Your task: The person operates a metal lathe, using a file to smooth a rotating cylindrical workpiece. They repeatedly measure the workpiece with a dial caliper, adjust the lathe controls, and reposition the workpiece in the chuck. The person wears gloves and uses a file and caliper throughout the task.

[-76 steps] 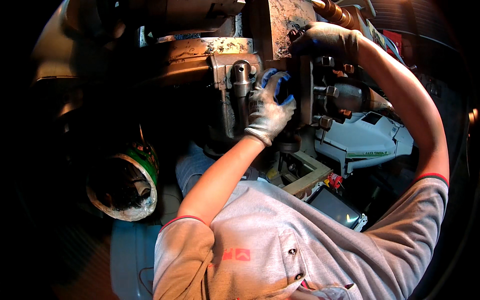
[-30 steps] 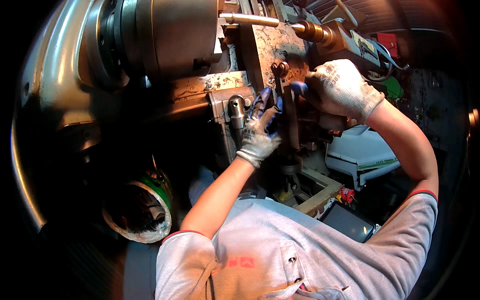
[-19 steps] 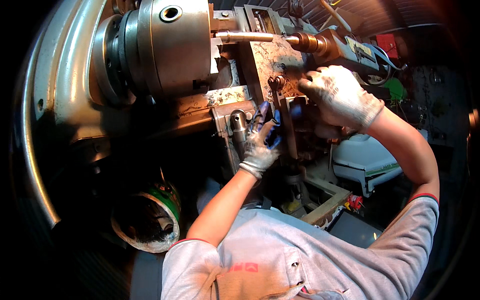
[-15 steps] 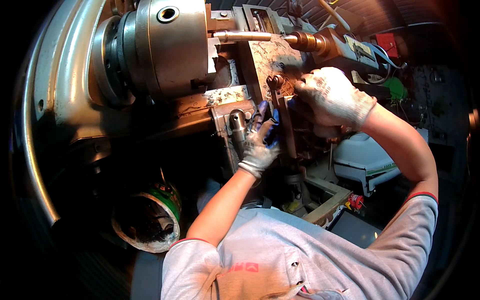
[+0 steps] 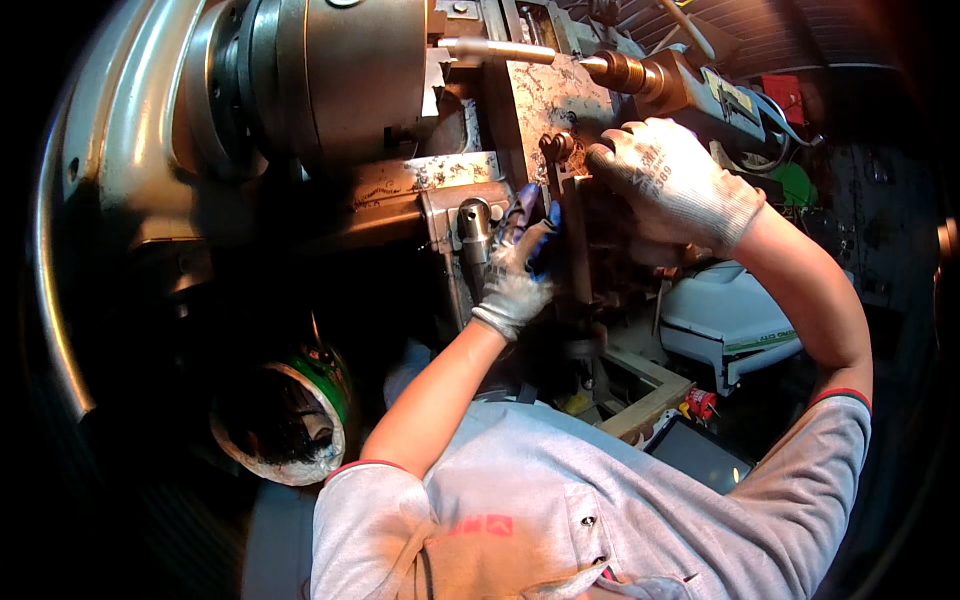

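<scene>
My right hand [image 5: 672, 188], in a white knit glove, is curled over the right side of the lathe carriage. Its fingertips and whatever lies beneath them are out of sight. My left hand [image 5: 518, 272] wears a white glove with blue fingers. Its fingers are stretched and apart, just right of an upright metal post [image 5: 474, 226] with a hole in its top. Between the hands stands a dark rounded metal fitting [image 5: 556, 148]. Beyond them, a bright metal rod [image 5: 510, 51] runs from the big lathe chuck [image 5: 365, 85] to the tailstock [image 5: 680, 85].
Metal chips lie on the carriage top [image 5: 545, 95]. At lower left sits a green bucket [image 5: 335, 385] with a dirty pale rim. A white plastic casing [image 5: 725, 305] and a wooden frame [image 5: 655, 405] are at lower right. A red box [image 5: 783, 98] is at the far right.
The whole view has shifted, so the chuck and rod sit higher in the picture. My right hand has turned slightly, showing more of its back. My left hand stays beside the post.
</scene>
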Demonstrator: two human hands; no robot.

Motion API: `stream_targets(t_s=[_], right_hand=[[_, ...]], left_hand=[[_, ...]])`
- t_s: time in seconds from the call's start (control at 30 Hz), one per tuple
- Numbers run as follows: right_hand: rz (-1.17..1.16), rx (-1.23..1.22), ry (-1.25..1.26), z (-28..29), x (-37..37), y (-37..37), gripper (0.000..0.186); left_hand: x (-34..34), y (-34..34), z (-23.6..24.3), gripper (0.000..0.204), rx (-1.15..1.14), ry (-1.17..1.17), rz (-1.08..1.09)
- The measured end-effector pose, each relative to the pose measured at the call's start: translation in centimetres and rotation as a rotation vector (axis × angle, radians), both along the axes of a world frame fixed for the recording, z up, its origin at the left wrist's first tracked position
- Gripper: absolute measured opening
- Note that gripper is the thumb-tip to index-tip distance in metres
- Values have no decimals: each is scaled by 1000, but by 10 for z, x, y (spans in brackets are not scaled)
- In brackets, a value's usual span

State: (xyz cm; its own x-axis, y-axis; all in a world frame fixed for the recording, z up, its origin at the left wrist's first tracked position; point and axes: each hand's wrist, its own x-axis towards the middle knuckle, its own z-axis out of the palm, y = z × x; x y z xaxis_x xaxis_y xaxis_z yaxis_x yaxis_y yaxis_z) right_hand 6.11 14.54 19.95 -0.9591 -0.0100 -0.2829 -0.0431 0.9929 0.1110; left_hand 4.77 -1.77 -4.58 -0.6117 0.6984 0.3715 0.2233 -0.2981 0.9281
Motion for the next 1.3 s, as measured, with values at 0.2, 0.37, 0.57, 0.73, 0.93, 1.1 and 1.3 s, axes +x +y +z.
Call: stream_targets(t_s=[0.2, 0.37, 0.57, 0.73, 0.93, 1.1, 1.3], right_hand=[[51, 5, 11, 4, 3, 1, 25], [-254, 112, -255, 2, -14, -15, 21], [-85, 112, -230, 0, -6, -7, 21], [75, 37, -66, 9, -8, -7, 25], [-271, 128, -294, 11, -11, -13, 23], [-304, -5, -217, 5, -12, -21, 21], [43, 59, -59, 0, -7, -9, 21]], left_hand=[[-1, 0, 2, 65, -21, 9, 8], [-3, -3, -1, 62, -54, -34, -41], [-1, -2, -3, 70, -72, 10, -36], [3, -2, -7, 71, -146, -7, -51], [0, -2, -6, 69, -110, 3, -58], [0, -4, -2, 68, -162, 8, -69], [1, -2, -3, 67, -134, 1, -48]])
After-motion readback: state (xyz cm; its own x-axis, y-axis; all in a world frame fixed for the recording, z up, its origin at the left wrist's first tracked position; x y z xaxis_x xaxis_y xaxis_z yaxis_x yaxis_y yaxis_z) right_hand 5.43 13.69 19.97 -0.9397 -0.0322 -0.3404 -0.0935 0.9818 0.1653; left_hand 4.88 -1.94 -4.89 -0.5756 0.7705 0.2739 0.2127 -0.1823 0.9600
